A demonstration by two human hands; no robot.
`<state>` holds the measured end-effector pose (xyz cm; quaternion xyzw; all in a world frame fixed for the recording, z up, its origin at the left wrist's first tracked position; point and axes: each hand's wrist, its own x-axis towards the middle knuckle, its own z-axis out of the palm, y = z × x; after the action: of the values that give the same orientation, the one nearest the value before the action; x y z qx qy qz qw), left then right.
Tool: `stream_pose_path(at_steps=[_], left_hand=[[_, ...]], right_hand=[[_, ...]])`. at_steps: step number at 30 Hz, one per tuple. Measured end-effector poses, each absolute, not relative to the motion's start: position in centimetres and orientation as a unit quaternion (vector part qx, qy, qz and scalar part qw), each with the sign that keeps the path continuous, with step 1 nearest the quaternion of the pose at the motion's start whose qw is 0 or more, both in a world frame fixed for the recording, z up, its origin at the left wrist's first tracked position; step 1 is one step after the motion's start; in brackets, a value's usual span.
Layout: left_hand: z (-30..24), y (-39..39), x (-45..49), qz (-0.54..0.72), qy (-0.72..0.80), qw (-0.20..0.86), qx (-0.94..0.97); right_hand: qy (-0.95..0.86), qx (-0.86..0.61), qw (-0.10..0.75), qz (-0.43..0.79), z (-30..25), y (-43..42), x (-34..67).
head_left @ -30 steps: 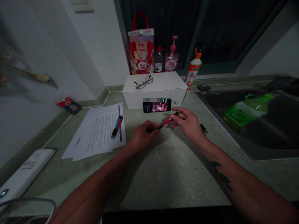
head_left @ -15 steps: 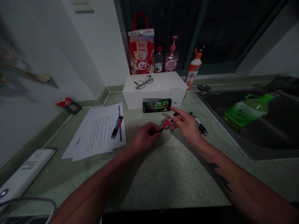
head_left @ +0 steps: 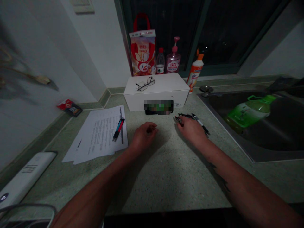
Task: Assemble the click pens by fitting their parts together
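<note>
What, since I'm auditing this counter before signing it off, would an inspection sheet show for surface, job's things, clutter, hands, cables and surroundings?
Surface: speckled counter, dimly lit.
Job's things: dark and pale pens at the right hand, partly hidden, count unclear; red and blue pens on the papers.
Clutter: phone in front of the white box; glasses on its lid.
Hands: left hand has curled fingers, nothing seen in them; right hand is at the pens, grip unclear.
Cables: grey cable, lower left.
Surroundings: sink at right with a green bottle in it; red bag behind the box; dark window.
</note>
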<state>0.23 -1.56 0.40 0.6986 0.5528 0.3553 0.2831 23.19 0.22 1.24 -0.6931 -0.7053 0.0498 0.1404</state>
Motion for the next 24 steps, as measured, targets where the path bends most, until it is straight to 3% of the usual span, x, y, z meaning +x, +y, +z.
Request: stream_pose_path(at_steps=[6, 12, 19, 24], left_hand=[[0.3, -1.0, -0.6, 0.33, 0.593, 0.171, 0.714], [0.9, -0.6, -1.7, 0.277, 0.622, 0.077, 0.728], [3.2, 0.7, -5.9, 0.127, 0.735, -0.067, 0.663], [3.2, 1.0, -7.5, 0.01, 0.791, -0.045, 0.609]], right_hand=[[-0.697, -0.71, 0.098, -0.004, 1.5, 0.0, 23.4], [-0.684, -0.728, 0.036, 0.027, 2.0, -0.3, 23.4], [-0.68, -0.731, 0.056, -0.003, 1.9, -0.1, 23.1], [-0.682, -0.729, 0.059, -0.007, 2.0, -0.1, 22.9]])
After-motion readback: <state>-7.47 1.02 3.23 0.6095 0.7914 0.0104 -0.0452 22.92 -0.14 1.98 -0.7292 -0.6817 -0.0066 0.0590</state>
